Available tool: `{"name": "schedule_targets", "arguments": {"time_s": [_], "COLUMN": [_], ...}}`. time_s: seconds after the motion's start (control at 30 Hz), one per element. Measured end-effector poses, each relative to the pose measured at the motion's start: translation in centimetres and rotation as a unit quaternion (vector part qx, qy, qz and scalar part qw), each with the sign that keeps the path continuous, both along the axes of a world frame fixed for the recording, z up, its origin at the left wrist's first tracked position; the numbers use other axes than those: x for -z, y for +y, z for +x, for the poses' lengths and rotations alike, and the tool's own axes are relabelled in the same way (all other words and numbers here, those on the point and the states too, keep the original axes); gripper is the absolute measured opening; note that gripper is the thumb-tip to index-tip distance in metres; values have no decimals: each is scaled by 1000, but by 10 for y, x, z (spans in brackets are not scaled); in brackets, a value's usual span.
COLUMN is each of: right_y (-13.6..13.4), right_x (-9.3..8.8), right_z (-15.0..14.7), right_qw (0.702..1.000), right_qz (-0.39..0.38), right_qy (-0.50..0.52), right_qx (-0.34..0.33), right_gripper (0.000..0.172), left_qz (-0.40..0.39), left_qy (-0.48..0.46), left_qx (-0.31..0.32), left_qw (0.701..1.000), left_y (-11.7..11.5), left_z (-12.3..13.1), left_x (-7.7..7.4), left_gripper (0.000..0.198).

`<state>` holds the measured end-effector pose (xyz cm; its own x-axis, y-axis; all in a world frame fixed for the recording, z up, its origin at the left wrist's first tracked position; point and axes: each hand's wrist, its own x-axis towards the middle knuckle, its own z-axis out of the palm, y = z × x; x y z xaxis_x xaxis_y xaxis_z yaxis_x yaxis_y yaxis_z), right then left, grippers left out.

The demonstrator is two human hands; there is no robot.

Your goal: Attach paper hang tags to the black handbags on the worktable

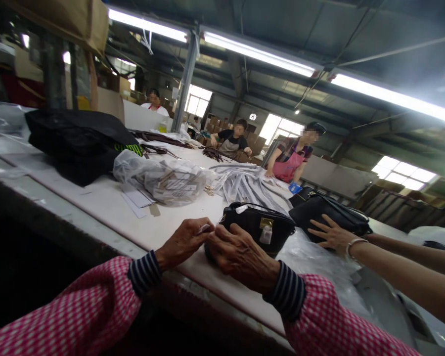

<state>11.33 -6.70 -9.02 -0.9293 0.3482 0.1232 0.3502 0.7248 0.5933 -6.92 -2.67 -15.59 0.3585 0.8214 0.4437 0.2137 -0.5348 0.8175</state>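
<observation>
At the far left of the bench [107, 202] lies a heap of black bags [77, 143], pushed back out of your reach. Just right of it slumps a clear sack of paper tags [163, 179], with a few loose slips on the bench beside it, close enough to draw from.

Your left hand [183, 242] comes in at the bench edge, fingertips pinched together on a small pale slip [203, 228] held right against the end of the black handbag [261, 225]. Your right hand [241, 254] is clamped over that same near end, fingers curled down on it, probably to steady the bag while the left works. The handbag stands upright on the bench just beyond your knuckles, its gold clasp [266, 223] and hanging tag facing you.

Behind it lies a spread of grey strips [244, 180]. To the right, crumpled clear plastic [311, 257] covers the bench, and a co-worker's hand [328, 233], fingers spread, rests against a second black handbag [330, 210]. Other people work further along the bench.
</observation>
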Motion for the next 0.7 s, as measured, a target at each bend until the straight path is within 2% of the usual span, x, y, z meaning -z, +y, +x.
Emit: {"name": "schedule_targets", "arguments": {"time_s": [0.07, 0.23, 0.43, 0.53, 0.63, 0.7], "right_y": [2, 0, -15, -22, -26, -29], "right_x": [-2, -8, -14, -12, -10, -7], "right_z": [6, 24, 59, 73, 83, 88], "right_qw": [1000, 998, 994, 994, 995, 996], "right_qz": [-11, -34, -105, -99, -92, -84], "right_qy": [-13, -32, -39, -31, -9, 2], "right_qx": [-14, -30, -16, -18, -28, -27], "right_gripper": [12, 13, 16, 19, 23, 26], "left_qz": [25, 69, 69, 24, -67, -141], "left_qy": [33, 81, 87, 52, -22, -83], "left_qx": [-27, -41, -49, -43, -15, 21], "left_qw": [999, 993, 993, 997, 997, 986], "left_y": [-2, -2, -4, -13, -29, -41], "left_z": [2, 10, 12, 15, 22, 30], "left_x": [-2, 0, 1, -2, -1, 1], "left_gripper": [28, 23, 17, 15, 13, 14]}}
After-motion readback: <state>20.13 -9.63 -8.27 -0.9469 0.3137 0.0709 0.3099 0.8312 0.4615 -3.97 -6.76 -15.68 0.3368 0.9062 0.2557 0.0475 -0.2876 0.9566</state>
